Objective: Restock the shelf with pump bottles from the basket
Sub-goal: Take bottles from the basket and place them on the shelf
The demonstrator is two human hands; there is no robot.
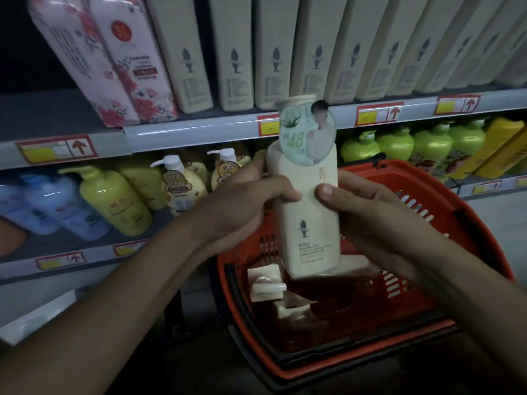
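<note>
Both hands hold one tall cream plastic pump bottle (309, 218) upright over the red plastic basket (445, 223), mid-transfer to shelf.

Left hand (251, 203) wraps the bottle's left side, thumb across the front; right hand (368, 206) clasps the right side, thumb pressed on the front. A round green promo tag (306, 135) hangs at its neck. More cream bottles (266, 285) lie in the basket bottom. Likely next: lift to the upper grey shelf (199, 129), into the row of matching cream bottles (285, 52) near its front edge.
</note>
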